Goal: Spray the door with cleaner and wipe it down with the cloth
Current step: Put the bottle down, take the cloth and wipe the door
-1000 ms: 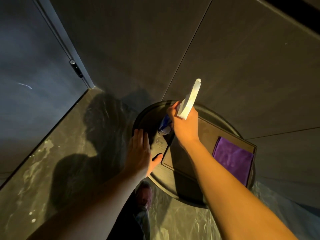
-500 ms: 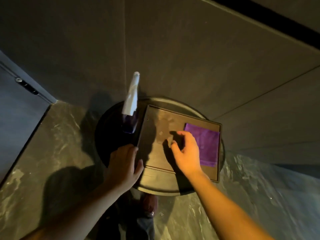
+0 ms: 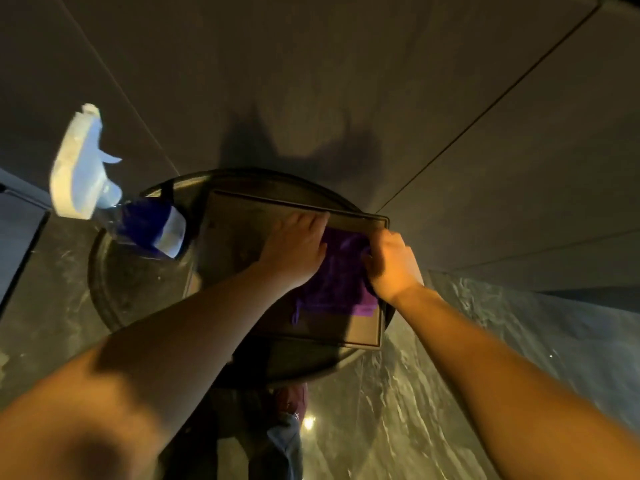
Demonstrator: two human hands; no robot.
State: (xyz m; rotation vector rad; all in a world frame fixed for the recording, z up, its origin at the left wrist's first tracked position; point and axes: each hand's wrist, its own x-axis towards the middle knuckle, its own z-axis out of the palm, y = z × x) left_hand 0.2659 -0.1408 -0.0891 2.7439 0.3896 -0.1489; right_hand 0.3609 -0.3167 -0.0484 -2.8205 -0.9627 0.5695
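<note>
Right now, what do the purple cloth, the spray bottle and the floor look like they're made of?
Purple cloth: soft fabric, possibly microfibre; it bunches and wrinkles under both hands. Spray bottle: clear plastic body showing dark blue inside, with a matte white plastic trigger head. Floor: polished stone or marble-look tile, grey with pale veins and glossy reflections.

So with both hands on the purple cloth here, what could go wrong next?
The spray bottle stands near the round table edge; the left hand reaching past might knock it over. The cloth is bunched between both hands, right hand included, and could drag the tray.
</note>
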